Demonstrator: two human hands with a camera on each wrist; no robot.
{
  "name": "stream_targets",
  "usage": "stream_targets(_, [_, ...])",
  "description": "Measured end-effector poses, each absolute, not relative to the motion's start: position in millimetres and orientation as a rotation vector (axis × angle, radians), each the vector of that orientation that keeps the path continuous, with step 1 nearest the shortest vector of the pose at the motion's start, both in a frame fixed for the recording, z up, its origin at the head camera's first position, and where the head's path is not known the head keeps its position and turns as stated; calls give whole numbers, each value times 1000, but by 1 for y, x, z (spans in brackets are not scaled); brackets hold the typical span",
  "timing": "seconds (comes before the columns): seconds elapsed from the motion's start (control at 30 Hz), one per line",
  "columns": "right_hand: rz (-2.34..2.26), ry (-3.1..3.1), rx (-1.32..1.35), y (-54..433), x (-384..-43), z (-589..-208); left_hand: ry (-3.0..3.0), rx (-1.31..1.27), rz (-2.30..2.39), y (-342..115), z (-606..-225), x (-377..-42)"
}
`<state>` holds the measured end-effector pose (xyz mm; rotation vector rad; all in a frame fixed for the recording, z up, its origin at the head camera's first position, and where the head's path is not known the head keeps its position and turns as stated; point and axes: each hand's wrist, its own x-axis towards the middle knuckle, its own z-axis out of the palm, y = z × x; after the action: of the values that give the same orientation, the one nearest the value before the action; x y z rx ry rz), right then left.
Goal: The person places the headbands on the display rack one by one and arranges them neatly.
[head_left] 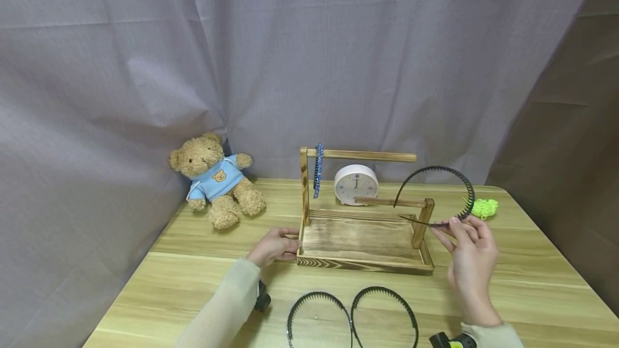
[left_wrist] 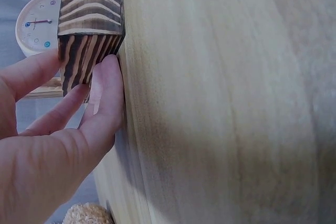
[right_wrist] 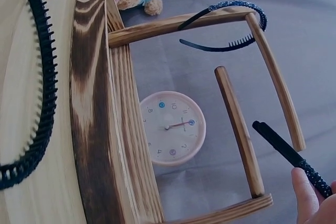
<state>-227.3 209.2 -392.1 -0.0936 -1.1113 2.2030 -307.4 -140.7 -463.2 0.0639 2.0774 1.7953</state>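
The right hand [head_left: 473, 259] pinches a dark toothed headband [head_left: 437, 168] between thumb and fingers, holding it raised, its open ends facing left, near the right end of a wooden stand [head_left: 358, 235]. The left hand [head_left: 275, 247] grips the left end of this stand, thumb and fingers spread around the corner of its base.

The stand is a shallow tray with two posts, each bearing a horizontal bar: a higher one reaching right from the left post, a shorter, lower one reaching left from the right post. A glittery blue headband [head_left: 318, 171] hangs on the higher bar, close to its post.

In front of the stand, two more black headbands [head_left: 316, 294] lie side by side on the wood-grain table [head_left: 193, 283]. Behind it stands a round white clock [head_left: 356, 176]. Farther left sits a teddy bear [head_left: 215, 181] in a blue top; at right lies a bright green bundle [head_left: 485, 208]. Grey curtains [head_left: 338, 58] hang behind.
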Motion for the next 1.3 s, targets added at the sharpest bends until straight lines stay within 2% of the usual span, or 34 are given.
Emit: stream_targets(1.3, [2124,-1252,-124,191,-247,-382,2079,50,1807,-139,-463,-305])
